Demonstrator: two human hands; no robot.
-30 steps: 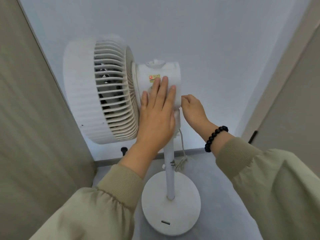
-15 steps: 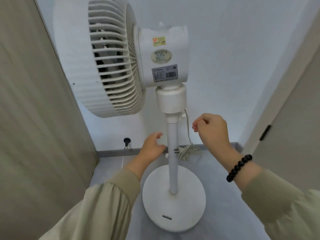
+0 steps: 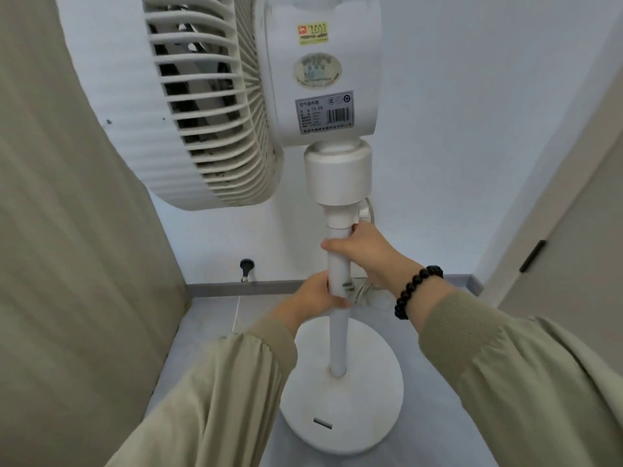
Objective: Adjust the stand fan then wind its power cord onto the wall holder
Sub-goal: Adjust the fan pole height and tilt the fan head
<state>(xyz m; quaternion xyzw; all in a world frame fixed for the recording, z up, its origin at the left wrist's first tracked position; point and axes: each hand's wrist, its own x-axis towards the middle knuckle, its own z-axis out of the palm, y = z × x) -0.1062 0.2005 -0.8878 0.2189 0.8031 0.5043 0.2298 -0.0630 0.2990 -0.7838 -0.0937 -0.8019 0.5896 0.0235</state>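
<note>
Far left, a beige side wall (image 3: 67, 230). Next, the left hand (image 3: 312, 296) wrapped round the pole (image 3: 338, 338) of the white stand fan (image 3: 323, 96), down low. Just above, the right hand (image 3: 369, 249) gripping the same pole under the neck. Bundled power cord (image 3: 361, 293) behind the pole, by the right wrist.

White fan (image 3: 337, 176) with slatted grille (image 3: 202, 96) upper left, red-and-yellow sticker (image 3: 313, 32) top centre. Olive sleeves (image 3: 215, 399) below; black beaded bracelet (image 3: 414, 289) right; grey floor (image 3: 209, 325); beige panel (image 3: 50, 264) left.
</note>
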